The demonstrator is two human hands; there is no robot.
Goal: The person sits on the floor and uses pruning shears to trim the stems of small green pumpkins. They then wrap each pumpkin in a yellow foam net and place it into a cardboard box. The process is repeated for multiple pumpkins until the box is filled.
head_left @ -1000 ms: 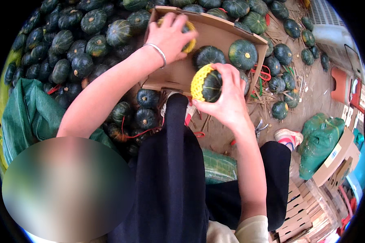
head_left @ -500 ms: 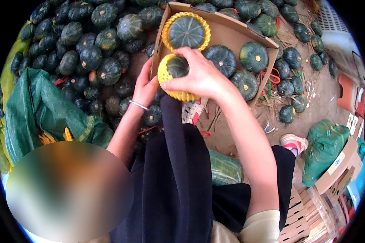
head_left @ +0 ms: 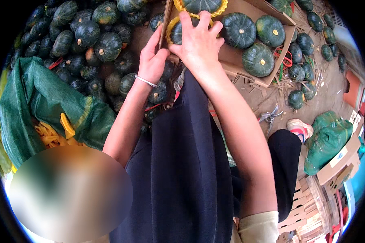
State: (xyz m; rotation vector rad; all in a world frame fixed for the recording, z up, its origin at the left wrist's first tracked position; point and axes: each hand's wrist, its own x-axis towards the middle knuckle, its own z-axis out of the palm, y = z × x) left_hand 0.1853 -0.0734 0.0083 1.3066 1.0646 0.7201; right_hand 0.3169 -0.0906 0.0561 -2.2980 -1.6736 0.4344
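Note:
A small dark green pumpkin in a yellow foam net sits inside the near left corner of a shallow cardboard box. My right hand lies over its top, fingers spread and curved around it, hiding much of it. Against the outside of the box's left wall is my left hand, with a silver bangle at the wrist; its fingers and thumb close on the box's edge. Just beyond, another netted pumpkin is cut off by the picture's top. Three bare pumpkins rest to the right in the box.
Many pumpkins are heaped at the left. A green woven sack there holds yellow foam nets. Pruning shears lie on the floor near my shoe. At the right stand a green bag and cardboard pieces.
The netted pumpkin, held above the box's near left corner before, is now down inside it. My right hand has turned over onto its top. The view has shifted, so the box appears higher.

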